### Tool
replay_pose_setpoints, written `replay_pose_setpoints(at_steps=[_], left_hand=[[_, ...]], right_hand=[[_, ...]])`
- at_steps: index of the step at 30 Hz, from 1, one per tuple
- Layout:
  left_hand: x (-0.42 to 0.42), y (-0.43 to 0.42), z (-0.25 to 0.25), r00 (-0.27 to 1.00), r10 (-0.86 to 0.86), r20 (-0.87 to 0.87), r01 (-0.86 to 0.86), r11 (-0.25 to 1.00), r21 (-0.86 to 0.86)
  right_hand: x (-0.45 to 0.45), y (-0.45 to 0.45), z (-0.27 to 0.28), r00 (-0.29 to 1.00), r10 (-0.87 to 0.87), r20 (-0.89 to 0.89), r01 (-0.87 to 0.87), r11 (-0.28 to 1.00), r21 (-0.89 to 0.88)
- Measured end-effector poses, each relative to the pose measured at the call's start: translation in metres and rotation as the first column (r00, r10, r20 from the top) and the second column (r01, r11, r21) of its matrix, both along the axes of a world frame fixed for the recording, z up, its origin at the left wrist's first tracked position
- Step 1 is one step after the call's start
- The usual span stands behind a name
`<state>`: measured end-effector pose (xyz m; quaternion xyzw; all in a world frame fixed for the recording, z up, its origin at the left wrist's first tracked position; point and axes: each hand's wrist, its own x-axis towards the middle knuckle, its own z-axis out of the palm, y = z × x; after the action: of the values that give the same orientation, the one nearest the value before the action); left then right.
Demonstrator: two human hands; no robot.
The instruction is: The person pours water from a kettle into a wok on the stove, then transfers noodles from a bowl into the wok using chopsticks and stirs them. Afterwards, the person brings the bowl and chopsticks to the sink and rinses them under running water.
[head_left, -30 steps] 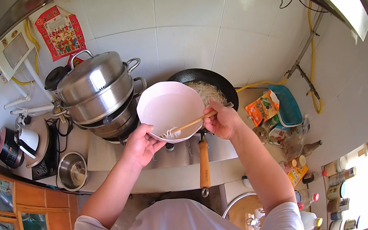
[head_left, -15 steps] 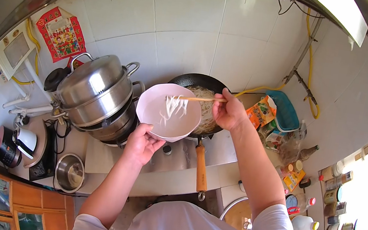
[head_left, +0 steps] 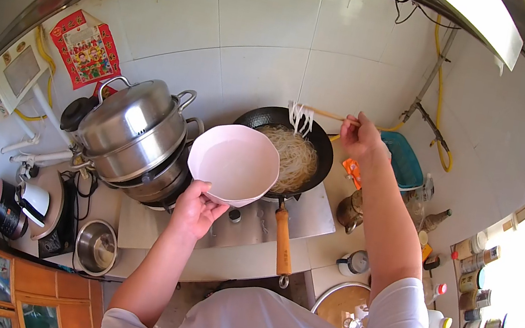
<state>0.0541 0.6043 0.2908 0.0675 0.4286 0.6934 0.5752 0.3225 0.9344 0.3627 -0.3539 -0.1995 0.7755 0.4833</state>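
Note:
In the head view my left hand (head_left: 199, 212) grips the rim of a pale pink bowl (head_left: 233, 163), held just left of the wok. No noodles show inside the bowl. My right hand (head_left: 360, 136) is closed round wooden chopsticks (head_left: 328, 114), raised above the far side of the wok. White noodles (head_left: 300, 119) hang from the chopstick tips over the wok. More noodles (head_left: 292, 158) lie in liquid in the black wok (head_left: 322, 147), whose wooden handle (head_left: 284, 240) points toward me.
A tall steel steamer (head_left: 136, 132) stands left of the bowl. A steel basin (head_left: 96, 247) sits at the counter's left. To the right are a teal basket (head_left: 403, 163), a metal pot (head_left: 351, 210) and several jars.
My right hand has lifted the chopsticks and noodles from over the bowl, up and right to above the wok. The bowl has shifted slightly left and down.

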Motion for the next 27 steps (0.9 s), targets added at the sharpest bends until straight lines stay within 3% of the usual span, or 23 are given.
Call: replay_pose_setpoints(at_steps=[2,4,5,7,8,10,11,13,14,16,20,25,27], left_hand=[[0.000,-0.001,-0.001,1.000,0.002,-0.001,-0.002,1.000,0.002],[-0.001,-0.002,-0.001,1.000,0.007,-0.004,-0.007,1.000,0.004],[-0.002,-0.003,-0.001,1.000,0.013,-0.003,-0.013,1.000,-0.025],[-0.002,-0.003,-0.001,1.000,0.026,0.001,-0.026,0.998,-0.055],[-0.002,-0.004,-0.002,1.000,0.026,0.004,-0.025,0.999,-0.047],[-0.001,-0.004,-0.002,1.000,0.026,0.009,-0.026,0.999,-0.042],[0.000,-0.004,-0.002,1.000,0.023,0.008,-0.023,1.000,-0.018],[0.001,-0.004,-0.003,1.000,0.015,0.006,-0.015,1.000,0.006],[0.000,-0.003,-0.003,1.000,0.009,0.016,-0.009,1.000,0.006],[0.000,-0.003,-0.002,1.000,0.003,0.024,-0.003,1.000,0.010],[0.005,-0.004,0.001,0.999,-0.024,0.026,0.023,0.999,0.034],[0.003,-0.006,0.004,0.999,-0.020,0.028,0.018,0.999,0.049],[0.003,-0.007,0.007,1.000,-0.014,0.024,0.013,0.999,0.044]], right_hand=[[0.002,0.000,-0.014,0.996,-0.019,0.082,0.017,1.000,0.019],[-0.003,-0.016,-0.019,0.852,0.000,0.524,-0.088,0.986,0.142],[-0.005,-0.022,-0.019,0.852,0.004,0.523,-0.092,0.985,0.143],[-0.010,-0.050,0.010,0.788,-0.236,0.568,-0.071,0.883,0.464],[-0.012,-0.070,0.028,0.788,-0.230,0.571,-0.076,0.884,0.461],[-0.017,-0.110,0.067,0.805,-0.145,0.575,-0.269,0.775,0.572],[-0.021,-0.125,0.076,0.804,-0.143,0.577,-0.270,0.777,0.568],[-0.029,-0.147,0.087,0.691,0.072,0.720,-0.579,0.652,0.490],[-0.033,-0.149,0.085,0.691,0.071,0.720,-0.578,0.653,0.490],[-0.040,-0.145,0.073,0.525,0.168,0.834,-0.687,0.662,0.299],[-0.051,-0.123,0.029,0.619,0.226,0.752,-0.661,0.666,0.345],[-0.061,-0.128,0.002,0.801,0.143,0.581,-0.453,0.779,0.434],[-0.063,-0.130,-0.004,0.800,0.150,0.581,-0.454,0.785,0.423]])
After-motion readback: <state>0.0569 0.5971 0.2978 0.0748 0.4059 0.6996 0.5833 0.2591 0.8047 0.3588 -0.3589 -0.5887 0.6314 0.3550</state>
